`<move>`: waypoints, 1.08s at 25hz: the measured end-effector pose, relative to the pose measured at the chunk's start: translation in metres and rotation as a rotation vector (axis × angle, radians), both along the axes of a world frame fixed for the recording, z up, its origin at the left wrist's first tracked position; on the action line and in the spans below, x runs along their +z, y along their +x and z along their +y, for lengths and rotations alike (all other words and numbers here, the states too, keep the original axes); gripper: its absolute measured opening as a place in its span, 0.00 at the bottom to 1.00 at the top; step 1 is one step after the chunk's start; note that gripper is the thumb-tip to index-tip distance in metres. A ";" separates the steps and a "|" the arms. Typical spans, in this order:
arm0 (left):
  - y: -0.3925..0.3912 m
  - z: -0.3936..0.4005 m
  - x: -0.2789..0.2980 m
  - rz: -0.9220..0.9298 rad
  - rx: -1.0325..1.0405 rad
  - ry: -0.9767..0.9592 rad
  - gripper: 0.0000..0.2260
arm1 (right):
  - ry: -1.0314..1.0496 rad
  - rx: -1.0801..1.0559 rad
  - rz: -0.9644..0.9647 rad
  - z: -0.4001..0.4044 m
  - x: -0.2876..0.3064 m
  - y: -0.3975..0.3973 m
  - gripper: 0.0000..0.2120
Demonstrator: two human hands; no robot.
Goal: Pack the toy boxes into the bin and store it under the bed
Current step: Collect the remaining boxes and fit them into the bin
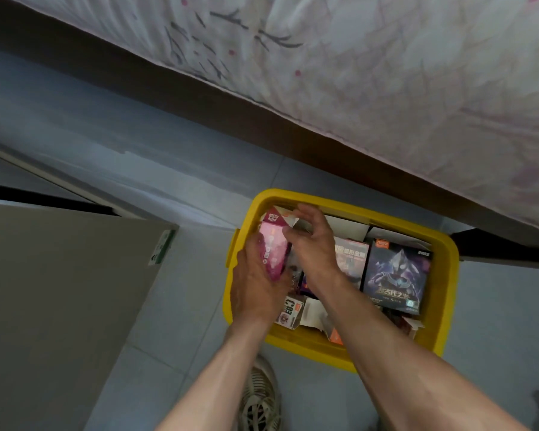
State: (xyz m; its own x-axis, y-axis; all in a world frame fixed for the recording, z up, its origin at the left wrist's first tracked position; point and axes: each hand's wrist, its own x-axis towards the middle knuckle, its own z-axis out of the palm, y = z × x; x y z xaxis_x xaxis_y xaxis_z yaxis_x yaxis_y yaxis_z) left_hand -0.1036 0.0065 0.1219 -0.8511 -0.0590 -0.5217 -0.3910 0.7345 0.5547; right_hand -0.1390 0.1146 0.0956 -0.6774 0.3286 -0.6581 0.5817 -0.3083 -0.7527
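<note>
A yellow plastic bin [445, 293] stands on the floor beside the bed [386, 88], filled with several toy boxes. A pink toy box [273, 244] sits at the bin's left end; my left hand [255, 284] grips its near side. My right hand [311, 244] rests over the box's top right corner, fingers spread and bent on its open flap. A dark blue box with a silver figure [397, 275] stands upright at the right. A white box marked C03 [288, 314] lies near the front rim.
The bed's dark frame [231, 110] runs diagonally above the bin, with a floral sheet hanging over it. A grey cabinet or board [59, 290] fills the left. My shoe [260, 399] is on the grey tiled floor just before the bin.
</note>
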 end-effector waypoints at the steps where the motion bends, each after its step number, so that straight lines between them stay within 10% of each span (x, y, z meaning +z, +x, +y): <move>1: -0.007 0.003 0.002 -0.039 0.006 -0.020 0.41 | -0.007 -0.071 0.009 -0.001 0.002 0.002 0.24; 9: -0.010 0.000 0.029 -0.237 0.044 0.355 0.46 | 0.064 0.320 0.065 0.008 0.030 0.038 0.12; 14: -0.021 -0.002 0.025 -0.181 0.057 0.220 0.32 | 0.293 0.381 0.057 0.007 0.023 0.030 0.26; 18: -0.037 -0.001 0.013 -0.124 -0.023 0.212 0.48 | 0.694 0.740 0.013 0.014 0.012 -0.001 0.21; 21: -0.043 -0.004 0.000 -0.058 -0.135 0.129 0.40 | 0.731 0.992 -0.058 0.017 0.007 -0.015 0.20; 27: -0.050 0.015 -0.008 0.259 -0.292 -0.036 0.27 | 0.532 0.415 -0.023 0.016 0.003 -0.013 0.10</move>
State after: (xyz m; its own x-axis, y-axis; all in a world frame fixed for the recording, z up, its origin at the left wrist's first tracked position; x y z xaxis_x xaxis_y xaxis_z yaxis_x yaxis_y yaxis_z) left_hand -0.1538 0.0220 0.1144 -0.9380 0.1912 -0.2892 -0.0125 0.8149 0.5794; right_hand -0.1518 0.1308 0.0988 -0.8051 0.3277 -0.4943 0.5897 0.3532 -0.7263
